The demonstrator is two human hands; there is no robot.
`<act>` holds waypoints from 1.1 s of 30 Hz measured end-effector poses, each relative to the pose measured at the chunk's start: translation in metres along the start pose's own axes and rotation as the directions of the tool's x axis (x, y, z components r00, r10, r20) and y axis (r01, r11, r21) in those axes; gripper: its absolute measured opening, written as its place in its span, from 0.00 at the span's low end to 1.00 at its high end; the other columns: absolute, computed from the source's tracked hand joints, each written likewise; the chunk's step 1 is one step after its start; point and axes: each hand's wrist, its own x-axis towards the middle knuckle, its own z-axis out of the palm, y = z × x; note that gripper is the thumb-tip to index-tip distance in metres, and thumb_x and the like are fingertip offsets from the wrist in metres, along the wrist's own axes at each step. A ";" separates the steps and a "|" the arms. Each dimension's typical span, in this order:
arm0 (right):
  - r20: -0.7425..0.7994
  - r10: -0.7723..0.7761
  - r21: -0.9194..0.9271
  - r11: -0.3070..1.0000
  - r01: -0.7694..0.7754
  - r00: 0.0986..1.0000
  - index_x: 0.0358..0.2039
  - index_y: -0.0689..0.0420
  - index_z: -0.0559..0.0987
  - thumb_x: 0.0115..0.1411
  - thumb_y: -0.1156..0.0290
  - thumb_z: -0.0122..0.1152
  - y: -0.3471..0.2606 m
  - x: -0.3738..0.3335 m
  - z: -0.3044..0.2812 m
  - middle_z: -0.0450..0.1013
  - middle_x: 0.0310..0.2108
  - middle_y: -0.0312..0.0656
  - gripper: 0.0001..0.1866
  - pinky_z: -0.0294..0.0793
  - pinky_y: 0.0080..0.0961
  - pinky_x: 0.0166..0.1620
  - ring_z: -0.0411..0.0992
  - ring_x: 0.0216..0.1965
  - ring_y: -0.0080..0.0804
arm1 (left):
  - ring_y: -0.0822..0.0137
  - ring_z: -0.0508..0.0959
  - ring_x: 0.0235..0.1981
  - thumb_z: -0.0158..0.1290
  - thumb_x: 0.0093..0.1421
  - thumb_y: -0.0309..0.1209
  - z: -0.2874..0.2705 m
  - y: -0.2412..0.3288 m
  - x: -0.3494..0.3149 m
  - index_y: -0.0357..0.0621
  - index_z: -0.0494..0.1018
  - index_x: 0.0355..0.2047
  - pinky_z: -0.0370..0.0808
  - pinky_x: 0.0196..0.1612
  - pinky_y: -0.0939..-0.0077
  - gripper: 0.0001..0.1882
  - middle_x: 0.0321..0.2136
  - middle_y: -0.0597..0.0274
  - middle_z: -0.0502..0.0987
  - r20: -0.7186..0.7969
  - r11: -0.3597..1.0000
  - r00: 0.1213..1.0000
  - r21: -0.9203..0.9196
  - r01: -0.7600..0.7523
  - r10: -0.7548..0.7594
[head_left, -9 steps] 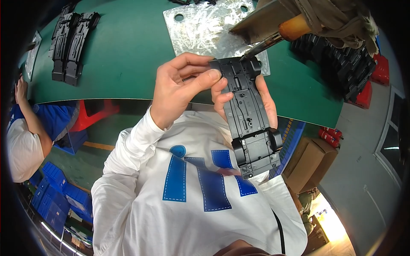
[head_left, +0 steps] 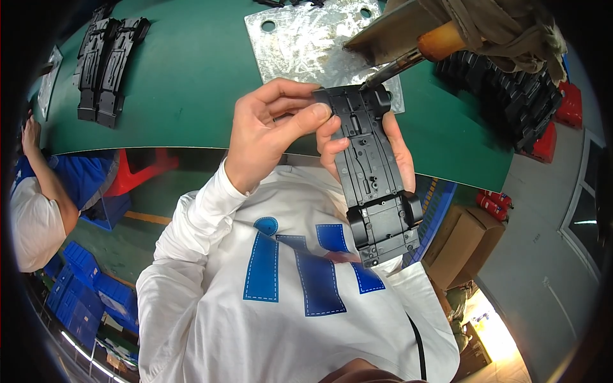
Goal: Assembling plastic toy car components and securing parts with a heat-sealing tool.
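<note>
A long black plastic toy-car chassis is held up over my lap, tilted, with its molded ribs and small posts facing me. My left hand pinches its upper left corner between thumb and fingers. From beneath, my right hand wraps around it; fingertips show on the left side and the rest is partly hidden behind the plastic. The thin tip of a soldering iron with an orange handle meets the chassis's upper end, though whether it touches I cannot tell.
Brown cloth wraps the iron's mount. Behind lies a scuffed metal plate on the green table. Similar black chassis lie at left; a stack of black parts stands at right. Another person's arm is at far left.
</note>
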 end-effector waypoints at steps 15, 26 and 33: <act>-0.010 -0.118 -0.061 0.991 0.117 0.993 0.58 0.61 0.65 0.65 0.55 0.54 -0.025 0.005 -0.023 0.66 0.51 0.54 0.28 0.70 0.32 0.42 0.68 0.47 0.43 | 0.64 0.79 0.45 0.59 0.59 0.30 0.006 -0.009 0.010 0.27 0.68 0.51 0.75 0.50 0.71 0.24 0.43 0.45 0.78 0.142 0.988 0.989 0.155 0.025 -0.048; 0.107 -0.175 -0.087 0.979 0.184 0.979 0.58 0.58 0.66 0.64 0.57 0.57 -0.022 -0.002 -0.019 0.65 0.53 0.54 0.26 0.69 0.34 0.43 0.65 0.49 0.44 | 0.67 0.79 0.42 0.55 0.63 0.29 0.014 -0.015 0.014 0.29 0.66 0.54 0.77 0.49 0.74 0.22 0.45 0.48 0.76 0.156 0.993 0.987 0.115 0.027 -0.045; 0.088 -0.175 -0.074 0.981 0.182 0.981 0.58 0.60 0.65 0.64 0.57 0.56 -0.024 -0.003 -0.014 0.64 0.54 0.56 0.28 0.69 0.35 0.44 0.64 0.50 0.45 | 0.68 0.79 0.42 0.54 0.63 0.28 0.016 -0.013 0.015 0.29 0.66 0.53 0.78 0.49 0.73 0.21 0.44 0.50 0.77 0.154 0.992 0.987 0.124 0.018 -0.037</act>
